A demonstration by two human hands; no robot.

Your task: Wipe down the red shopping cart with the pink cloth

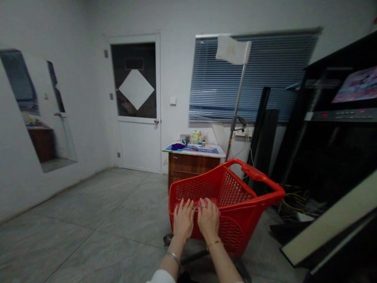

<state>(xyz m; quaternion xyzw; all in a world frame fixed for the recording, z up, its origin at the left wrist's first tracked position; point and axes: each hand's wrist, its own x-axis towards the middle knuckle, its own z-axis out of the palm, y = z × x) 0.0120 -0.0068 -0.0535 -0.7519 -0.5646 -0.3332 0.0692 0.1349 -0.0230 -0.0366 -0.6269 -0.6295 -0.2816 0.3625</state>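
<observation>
A red plastic shopping cart (235, 226) with perforated sides stands in front of me, its handle toward the right. My left hand (184, 220) grips the near rim, its fingers bent over the edge. Close beside it, my right hand (208, 221) presses a pink cloth (203, 203) against the same rim. Most of the cloth is hidden under the fingers, with small bits showing around them. The fingertips of both hands reach over the cart's inner side and are partly hidden.
Behind the cart stands a brown cabinet (191, 165) bearing a purple cloth (177, 146) and small bottles. A pole with a white flag (232, 50) rises beside it. Black shelving (338, 157) and a leaning pale board (330, 220) are right. A white door (138, 145) is at the back.
</observation>
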